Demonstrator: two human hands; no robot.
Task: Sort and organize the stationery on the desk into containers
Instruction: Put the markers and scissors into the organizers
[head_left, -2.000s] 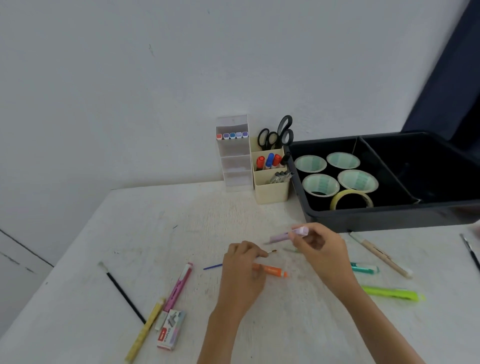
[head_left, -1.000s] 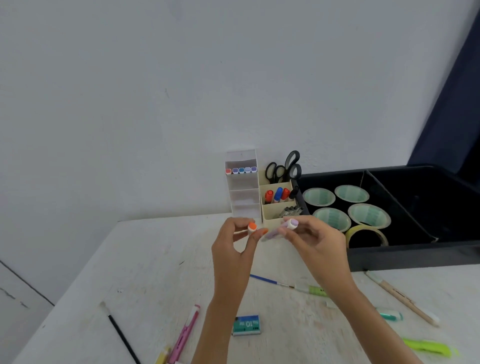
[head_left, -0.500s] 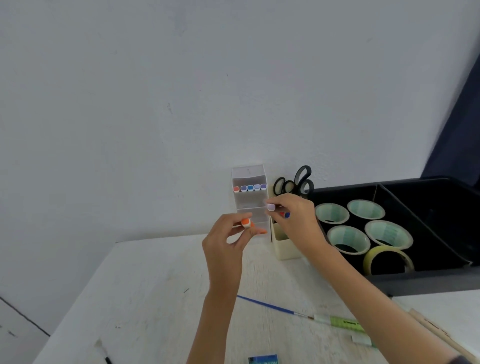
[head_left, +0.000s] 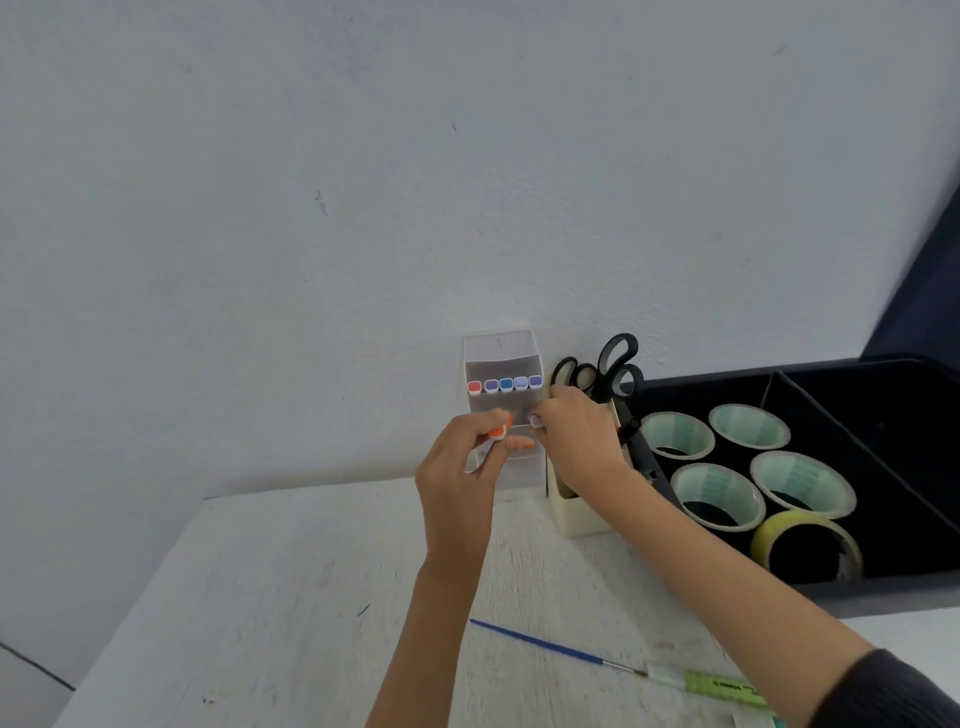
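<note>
A clear tiered marker holder (head_left: 501, 358) stands against the wall, its top shelf holding a row of several markers (head_left: 505, 385) seen end-on. My left hand (head_left: 462, 467) pinches an orange marker (head_left: 498, 430) in front of the holder's middle shelf. My right hand (head_left: 574, 436) grips a lilac marker (head_left: 536, 421), whose end is at the middle shelf's right side. Most of both marker bodies is hidden by my fingers.
A cream pen cup (head_left: 576, 514) with black scissors (head_left: 605, 366) stands right of the holder. A black tray (head_left: 883, 587) holds several tape rolls (head_left: 717, 493). A blue paintbrush (head_left: 550, 647) and a green highlighter (head_left: 722, 686) lie on the white desk (head_left: 291, 597).
Both hands picked the orange and lilac markers off the desk, lifted them and carried them back to the clear holder. My view tilted up with them.
</note>
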